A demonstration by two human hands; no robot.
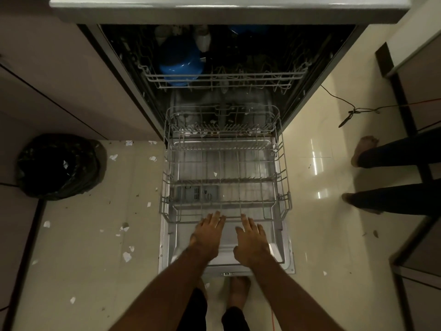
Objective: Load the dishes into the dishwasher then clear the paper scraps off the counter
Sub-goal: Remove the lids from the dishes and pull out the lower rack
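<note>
The dishwasher stands open with its door (226, 263) folded down flat. The empty white wire lower rack (282, 177) is pulled out over the door. My left hand (208, 232) and my right hand (253, 240) lie side by side, fingers straight, their tips touching the rack's front rail. The upper rack (262, 77) sits inside the dark tub and holds a blue bowl (181, 63) and a pale cup (202, 39). Paper scraps (126, 255) lie scattered on the floor at the left. A counter edge (226, 8) runs along the top.
A bin lined with a black bag (59, 166) stands on the floor at the left. Another person's bare feet (362, 149) and dark trouser legs are at the right. A dark cable (353, 111) trails over the tiles there. Cabinet fronts flank the dishwasher.
</note>
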